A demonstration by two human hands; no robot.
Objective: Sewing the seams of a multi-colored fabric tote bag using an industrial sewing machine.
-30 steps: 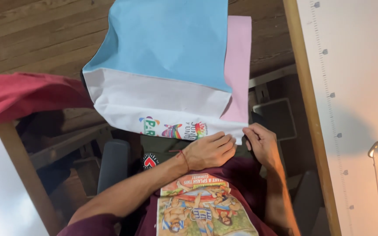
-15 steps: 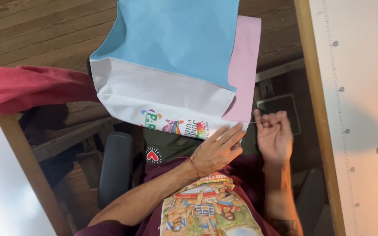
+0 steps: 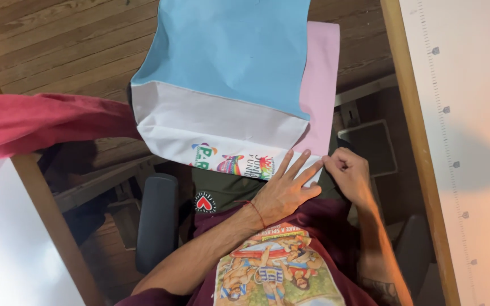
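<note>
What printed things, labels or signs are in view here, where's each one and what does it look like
Colourful print: lower edge of the white, blue and pink cloth, beside the left hand.
Heart patch: red on dark green, below the cloth.
Ruler strip: grey marks down the white board, right.

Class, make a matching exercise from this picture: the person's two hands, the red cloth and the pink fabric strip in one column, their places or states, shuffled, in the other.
1. left hand
2. right hand
3. crumpled red cloth
4. pale pink fabric strip

A. at the picture's left edge
B. flat, fingers spread, on the white printed fabric band
C. along the right side of the light blue fabric panel
D. fingers curled shut

Pairs: 1-B, 2-D, 3-A, 4-C
</note>
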